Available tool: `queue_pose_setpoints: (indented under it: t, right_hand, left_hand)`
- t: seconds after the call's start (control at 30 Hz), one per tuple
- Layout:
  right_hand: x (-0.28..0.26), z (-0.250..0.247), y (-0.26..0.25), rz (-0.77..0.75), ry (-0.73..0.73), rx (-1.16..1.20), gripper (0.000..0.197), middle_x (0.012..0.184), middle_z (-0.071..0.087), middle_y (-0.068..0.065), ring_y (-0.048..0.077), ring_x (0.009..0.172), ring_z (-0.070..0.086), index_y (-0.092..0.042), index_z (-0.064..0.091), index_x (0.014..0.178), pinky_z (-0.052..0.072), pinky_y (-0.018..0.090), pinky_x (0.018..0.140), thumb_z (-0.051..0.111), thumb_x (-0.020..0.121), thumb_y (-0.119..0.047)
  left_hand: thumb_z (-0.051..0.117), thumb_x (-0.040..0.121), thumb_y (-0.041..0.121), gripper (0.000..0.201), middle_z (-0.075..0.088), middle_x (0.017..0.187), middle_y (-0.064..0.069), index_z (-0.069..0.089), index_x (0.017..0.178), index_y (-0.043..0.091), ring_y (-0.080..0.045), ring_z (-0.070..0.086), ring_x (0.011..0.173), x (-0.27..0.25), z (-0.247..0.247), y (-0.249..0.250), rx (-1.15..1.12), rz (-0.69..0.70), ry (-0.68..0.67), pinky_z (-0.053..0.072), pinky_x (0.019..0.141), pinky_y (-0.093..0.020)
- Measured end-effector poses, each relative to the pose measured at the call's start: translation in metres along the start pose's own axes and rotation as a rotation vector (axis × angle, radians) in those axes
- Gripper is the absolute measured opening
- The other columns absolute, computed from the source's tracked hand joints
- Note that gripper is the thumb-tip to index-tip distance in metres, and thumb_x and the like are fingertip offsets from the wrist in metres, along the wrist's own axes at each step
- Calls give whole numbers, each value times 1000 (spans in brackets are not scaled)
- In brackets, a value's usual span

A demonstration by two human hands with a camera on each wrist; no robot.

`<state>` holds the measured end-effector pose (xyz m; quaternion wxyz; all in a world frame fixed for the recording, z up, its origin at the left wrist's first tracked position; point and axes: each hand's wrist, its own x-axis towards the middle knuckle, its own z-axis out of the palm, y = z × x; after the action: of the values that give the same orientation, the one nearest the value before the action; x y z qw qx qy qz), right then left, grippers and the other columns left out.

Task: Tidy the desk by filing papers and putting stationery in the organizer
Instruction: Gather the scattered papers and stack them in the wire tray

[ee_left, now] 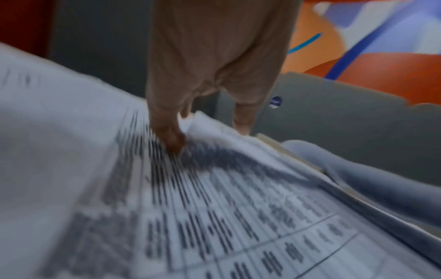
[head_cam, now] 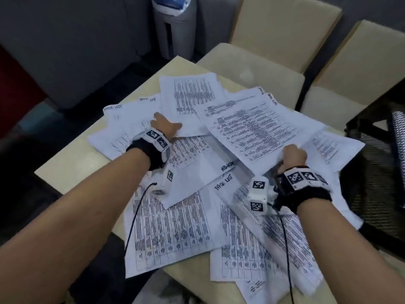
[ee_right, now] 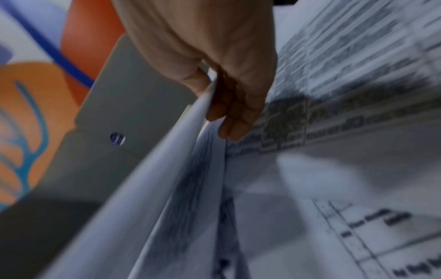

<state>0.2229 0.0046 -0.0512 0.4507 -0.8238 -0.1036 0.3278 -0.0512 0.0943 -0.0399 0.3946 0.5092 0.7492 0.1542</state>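
Covering most of a small beige table (head_cam: 72, 170), loose printed papers (head_cam: 175, 233) lie fanned and overlapping, some hanging past its near edge, a few headed with handwriting that reads "TASK LIST". At the far left of the pile the left hand (head_cam: 165, 126) rests on the sheets; the head view shows only its back, while the left wrist view shows the left hand (ee_left: 214, 62) with its fingers (ee_left: 170, 136) reaching down straight, one fingertip pressed onto a sheet of table print and another touching down at the far edge of the pile. The right hand (head_cam: 292, 155) sits at the near edge of a text-filled sheet (head_cam: 258, 128) lying diagonally across the top of the heap; from the head its grip is hidden, but the right wrist view shows the right hand (ee_right: 210, 56) pinching the raised edge of a few sheets (ee_right: 190, 151) between the thumb on one face and curled fingers on the other. Both wrists wear black straps carrying white marker blocks, with thin black cables trailing over the papers. Beyond the table stand cream chairs (head_cam: 274, 69), a grey water dispenser (head_cam: 175, 27) and, at right, a black mesh rack (head_cam: 377, 178). Only the wrist views catch an orange-and-blue wall mural (ee_left: 372, 37), though both are blurred.
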Motion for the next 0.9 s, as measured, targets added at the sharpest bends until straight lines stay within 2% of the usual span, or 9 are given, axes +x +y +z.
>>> queue_pose_setpoints:
  t: [0.1,0.2,0.27,0.37,0.5,0.6,0.63,0.7,0.9]
  right_hand:
    - [12,21,4,-5,-15,-108,48,122,53,19,28,111,54,7,35,136,40,32,85,37,91,-6]
    - [18,29,-3,-66,10,-283,47,146,36,23,36,132,39,8,32,138,33,37,106,37,95,-11]
    - [24,29,-6,-67,22,-419,47,145,37,24,36,133,37,7,38,136,30,38,109,37,96,-19]
    - [31,42,-10,-95,-47,-443,41,131,51,22,37,124,47,7,48,125,38,37,93,42,94,-17]
    - [29,57,-11,-232,-83,-411,32,118,54,21,38,119,51,5,47,120,42,36,88,48,90,-6]
    - [27,50,-15,-371,-107,-444,40,119,48,22,36,104,52,-4,35,125,45,41,85,46,87,-2]
    - [23,49,-18,-414,-161,-466,40,112,44,19,33,94,51,-8,32,123,45,40,75,45,86,0]
    - [18,53,-22,-459,-273,-548,45,106,38,14,27,82,48,-11,26,127,39,35,65,43,87,3]
    - [-23,107,-13,-431,-408,-909,41,126,42,18,29,120,45,0,42,125,40,35,98,53,89,-17]
  left_hand:
    - [56,91,26,74,27,148,-22,14,145,-2,-36,37,133,20,17,-4,-12,-63,-12,38,106,-42]
    - [46,93,9,53,56,112,-19,24,140,0,-31,58,96,32,19,-9,51,63,-125,50,68,-32]
    - [51,90,5,52,57,89,-10,30,137,0,-23,57,75,31,15,-17,196,164,-286,52,53,-27]
    - [56,89,7,57,57,84,-8,28,138,7,-18,54,67,22,5,-33,371,264,-489,48,56,-24]
    - [56,89,5,32,51,70,-13,40,117,1,-16,46,44,20,-6,-52,334,202,-585,41,44,-21]
    - [56,90,16,24,51,75,-13,48,105,0,-21,50,58,17,-21,-52,185,66,-353,42,54,-24]
    - [56,90,26,34,55,93,-18,48,111,2,-26,57,80,17,-23,-52,177,25,-208,48,69,-29]
    - [55,87,37,67,31,140,-23,29,136,-1,-35,32,130,8,-27,-55,110,-93,70,30,107,-40]
    - [52,87,42,91,4,154,-20,2,147,-4,-35,3,144,-8,1,-63,-243,-262,141,10,118,-44]
